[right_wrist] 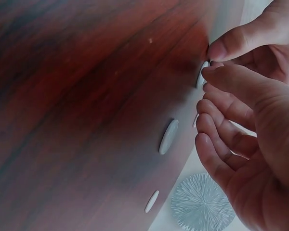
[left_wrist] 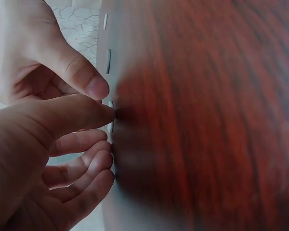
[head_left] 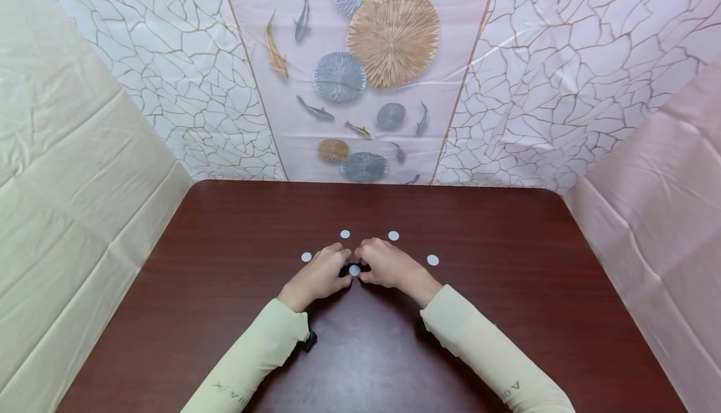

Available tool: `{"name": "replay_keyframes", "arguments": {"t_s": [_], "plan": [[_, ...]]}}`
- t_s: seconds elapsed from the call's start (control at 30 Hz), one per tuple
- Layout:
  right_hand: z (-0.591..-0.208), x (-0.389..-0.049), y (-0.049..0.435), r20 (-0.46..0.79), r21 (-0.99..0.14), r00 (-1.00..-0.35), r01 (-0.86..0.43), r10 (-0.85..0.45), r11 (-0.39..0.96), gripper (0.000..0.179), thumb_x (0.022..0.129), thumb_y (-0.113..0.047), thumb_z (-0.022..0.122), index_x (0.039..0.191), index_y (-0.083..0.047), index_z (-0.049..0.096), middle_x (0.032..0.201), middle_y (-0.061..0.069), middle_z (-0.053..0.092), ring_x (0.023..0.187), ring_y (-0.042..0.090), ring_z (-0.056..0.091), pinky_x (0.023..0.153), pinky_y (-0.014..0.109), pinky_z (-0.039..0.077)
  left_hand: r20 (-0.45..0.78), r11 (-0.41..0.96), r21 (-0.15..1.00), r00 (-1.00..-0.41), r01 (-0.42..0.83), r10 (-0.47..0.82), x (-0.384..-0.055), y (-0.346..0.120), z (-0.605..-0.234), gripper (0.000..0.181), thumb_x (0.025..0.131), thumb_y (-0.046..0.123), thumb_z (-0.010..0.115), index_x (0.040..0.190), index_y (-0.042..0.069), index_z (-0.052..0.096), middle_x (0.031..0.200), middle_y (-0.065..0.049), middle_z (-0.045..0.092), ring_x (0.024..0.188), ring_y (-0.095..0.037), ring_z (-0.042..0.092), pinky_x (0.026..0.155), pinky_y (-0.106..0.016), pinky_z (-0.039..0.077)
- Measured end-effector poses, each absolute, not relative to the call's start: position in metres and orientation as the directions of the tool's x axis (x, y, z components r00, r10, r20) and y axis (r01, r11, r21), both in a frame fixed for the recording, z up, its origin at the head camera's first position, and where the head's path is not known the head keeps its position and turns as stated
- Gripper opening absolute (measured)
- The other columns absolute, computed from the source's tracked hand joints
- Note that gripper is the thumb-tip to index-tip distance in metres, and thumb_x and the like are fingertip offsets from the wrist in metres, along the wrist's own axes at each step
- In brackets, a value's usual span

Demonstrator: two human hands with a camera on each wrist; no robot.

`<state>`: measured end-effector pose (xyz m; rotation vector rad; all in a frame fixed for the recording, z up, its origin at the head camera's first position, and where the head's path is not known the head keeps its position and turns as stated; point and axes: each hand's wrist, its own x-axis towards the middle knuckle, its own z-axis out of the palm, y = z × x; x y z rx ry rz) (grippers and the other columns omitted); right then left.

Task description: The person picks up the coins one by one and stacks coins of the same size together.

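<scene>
Both hands meet over the table around one small round white disc, which lies flat between the thumbs and fingers. From the left comes my left hand, fingers loosely bent with their tips at the tabletop and the thumb tip right at the disc's near edge. Opposite it, my right hand is bent in the same loose way, its thumb tip beside the disc. In the right wrist view, the disc shows past the right thumb. The left wrist view has the left thumb covering part of the disc.
More white discs lie in an arc beyond the hands: one at left, one at back left, one at back right and one at right. Patterned cloth hangs behind the dark red table; plain cloth stands at both sides.
</scene>
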<state>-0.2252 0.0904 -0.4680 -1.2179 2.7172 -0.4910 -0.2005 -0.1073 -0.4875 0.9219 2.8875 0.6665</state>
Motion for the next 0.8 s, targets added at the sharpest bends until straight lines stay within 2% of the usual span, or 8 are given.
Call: {"name": "replay_keyframes", "arguments": {"t_s": [0.27,0.47,0.8], "plan": [[-0.468,-0.225,0.082,-0.012,-0.389,-0.698,-0.656,-0.716,0.647,0.016,0.085,-0.001,0.079,0.077,-0.009,0.068,0.068,-0.001,0.059,0.066,0.01,0.049,0.062,0.025,0.044,0.099,0.732,0.411,-0.825,0.543,0.557,-0.203,-0.105,-0.487,0.013,0.089,0.008,0.079,0.095,0.004,0.068,0.089,-0.006,0.059,0.078,-0.017,0.053,0.069,-0.032,0.047],[-0.467,-0.223,0.076,-0.052,-0.396,-0.746,-0.595,-0.664,0.699,0.026,0.082,0.0,0.08,0.067,-0.011,0.062,0.062,-0.006,0.049,0.06,0.01,0.046,0.058,0.026,0.042,0.032,0.757,0.426,-0.844,0.496,0.535,-0.205,-0.1,-0.486,0.019,0.088,0.009,0.079,0.084,0.007,0.061,0.079,-0.003,0.054,0.076,-0.017,0.049,0.065,-0.031,0.041],[-0.466,-0.217,0.07,-0.088,-0.426,-0.796,-0.514,-0.599,0.744,0.028,0.083,-0.001,0.081,0.067,-0.011,0.061,0.061,-0.004,0.051,0.057,0.012,0.048,0.057,0.027,0.043,-0.031,0.78,0.422,-0.852,0.462,0.522,-0.204,-0.099,-0.485,0.021,0.089,0.01,0.079,0.082,0.008,0.06,0.078,-0.005,0.054,0.074,-0.019,0.05,0.065,-0.033,0.041]]}}
